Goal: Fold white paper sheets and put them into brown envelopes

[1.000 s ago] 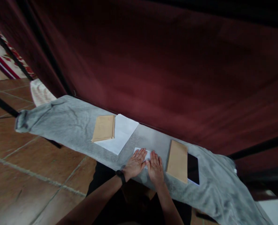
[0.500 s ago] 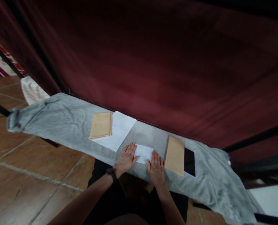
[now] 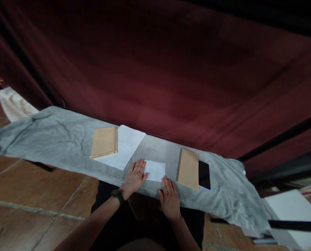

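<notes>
A small white folded paper (image 3: 155, 170) lies on the grey cloth (image 3: 74, 146) in front of me. My left hand (image 3: 135, 176) rests flat on its left edge, fingers stretched out, with a dark band on the wrist. At the paper's lower right corner, my right hand (image 3: 169, 198) lies flat with its fingers extended. To the left, several brown envelopes (image 3: 104, 141) sit stacked partly over white sheets (image 3: 129, 143). On the right a single brown envelope (image 3: 189, 169) lies beside a dark-screened phone or tablet (image 3: 204, 175).
A dark red curtain (image 3: 155, 87) hangs right behind the cloth-covered surface. Black bars (image 3: 283, 136) cross at the right. A white panel (image 3: 294, 212) stands low on the right, and tiled floor (image 3: 58, 195) shows below left.
My right hand has slid down a little, from the paper's right edge to its lower corner. My left hand stays on the paper. The whole view has shifted slightly.
</notes>
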### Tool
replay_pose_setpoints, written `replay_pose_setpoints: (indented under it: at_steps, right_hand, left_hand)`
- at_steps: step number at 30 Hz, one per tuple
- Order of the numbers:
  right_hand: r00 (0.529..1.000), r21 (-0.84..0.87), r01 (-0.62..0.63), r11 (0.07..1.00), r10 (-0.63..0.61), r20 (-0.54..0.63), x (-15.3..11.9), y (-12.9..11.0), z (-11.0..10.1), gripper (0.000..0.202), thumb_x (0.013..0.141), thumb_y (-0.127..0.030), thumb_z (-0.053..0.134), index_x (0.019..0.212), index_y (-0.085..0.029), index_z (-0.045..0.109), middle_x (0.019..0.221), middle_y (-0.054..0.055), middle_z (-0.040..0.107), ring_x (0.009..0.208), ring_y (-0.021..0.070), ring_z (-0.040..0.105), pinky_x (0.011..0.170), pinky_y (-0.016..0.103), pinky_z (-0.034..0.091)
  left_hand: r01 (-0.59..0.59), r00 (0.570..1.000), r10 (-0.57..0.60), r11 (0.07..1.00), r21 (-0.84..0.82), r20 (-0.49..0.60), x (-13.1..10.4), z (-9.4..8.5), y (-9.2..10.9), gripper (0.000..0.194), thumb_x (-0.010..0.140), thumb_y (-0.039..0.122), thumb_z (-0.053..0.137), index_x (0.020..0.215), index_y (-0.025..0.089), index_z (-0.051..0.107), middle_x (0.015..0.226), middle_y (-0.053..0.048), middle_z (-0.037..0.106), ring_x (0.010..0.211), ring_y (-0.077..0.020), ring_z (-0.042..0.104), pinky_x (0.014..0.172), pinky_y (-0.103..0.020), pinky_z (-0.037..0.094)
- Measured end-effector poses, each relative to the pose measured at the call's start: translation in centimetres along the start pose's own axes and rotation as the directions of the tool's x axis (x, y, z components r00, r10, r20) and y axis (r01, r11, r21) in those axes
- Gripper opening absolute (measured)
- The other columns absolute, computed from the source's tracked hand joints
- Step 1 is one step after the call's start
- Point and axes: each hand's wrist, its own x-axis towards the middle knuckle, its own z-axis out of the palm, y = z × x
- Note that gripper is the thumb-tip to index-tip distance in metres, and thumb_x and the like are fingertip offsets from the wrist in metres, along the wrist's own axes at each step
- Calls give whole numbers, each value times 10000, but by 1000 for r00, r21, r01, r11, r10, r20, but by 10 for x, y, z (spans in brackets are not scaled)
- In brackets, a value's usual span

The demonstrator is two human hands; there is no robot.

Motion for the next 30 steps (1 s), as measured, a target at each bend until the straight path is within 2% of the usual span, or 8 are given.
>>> replay_pose_setpoints:
  at_steps: [3, 7, 10, 14, 20, 24, 30]
  right_hand:
    - [999, 22, -29, 999, 30, -27, -3, -3, -1, 505, 1035, -315, 390, 1509, -140, 387, 1502, 115, 491, 1378, 243, 462, 1157, 459, 348]
    - [996, 57, -71, 996, 73, -42, -2, -6, -1, 458, 1026, -296, 392, 1449, -148, 485, 1442, 116, 559, 1368, 239, 474, 1160, 458, 347]
    - [996, 73, -77, 994, 80, -42, -1, -6, -1, 451, 1020, -297, 405, 1427, -138, 513, 1406, 120, 591, 1359, 237, 483, 1163, 449, 345]
    - [995, 93, -71, 993, 76, -59, -1, -5, -1, 455, 1016, -301, 415, 1437, -153, 502, 1415, 109, 585, 1350, 238, 489, 1162, 448, 339]
    - [994, 129, -65, 990, 76, -82, -1, -1, 1, 432, 1007, -280, 433, 1409, -152, 527, 1387, 111, 606, 1331, 224, 499, 1157, 436, 338]
    - [998, 136, -47, 990, 53, -35, -3, 5, 1, 432, 1013, -229, 380, 1417, -149, 513, 1402, 116, 591, 1342, 225, 487, 1150, 448, 347]
    - [999, 168, -17, 986, 21, -26, -6, 10, 5, 434, 1013, -185, 343, 1406, -135, 519, 1399, 136, 588, 1349, 227, 481, 1139, 469, 365]
  left_hand:
    - [-64, 998, 65, 997, -34, 26, 5, 1, 22, 575, 1022, 426, 307, 1487, 108, 422, 1557, -143, 404, 1472, -252, 325, 1227, -469, 214]
    - [-269, 950, 286, 953, -136, 126, 13, 4, 60, 522, 1045, 396, 251, 1470, 170, 452, 1558, -72, 423, 1467, -188, 333, 1222, -402, 231]
    - [-294, 936, 317, 943, -158, 150, 21, 8, 75, 522, 1050, 399, 241, 1486, 182, 429, 1561, -65, 419, 1471, -176, 325, 1223, -396, 216]
    - [-283, 943, 304, 947, -154, 135, 35, 14, 73, 523, 1047, 393, 251, 1502, 182, 402, 1568, -71, 407, 1478, -178, 309, 1227, -407, 193]
    - [-270, 941, 291, 953, -134, 171, 53, 25, 70, 551, 1042, 393, 266, 1527, 144, 349, 1592, -97, 358, 1494, -205, 270, 1233, -426, 154]
    - [-307, 932, 328, 941, -145, 156, 50, 23, 69, 553, 1039, 385, 287, 1537, 148, 323, 1603, -99, 336, 1505, -213, 240, 1235, -430, 131]
    - [-403, 886, 435, 894, -199, 161, 32, 4, 62, 515, 1046, 352, 291, 1528, 178, 341, 1607, -75, 333, 1506, -192, 235, 1238, -412, 123]
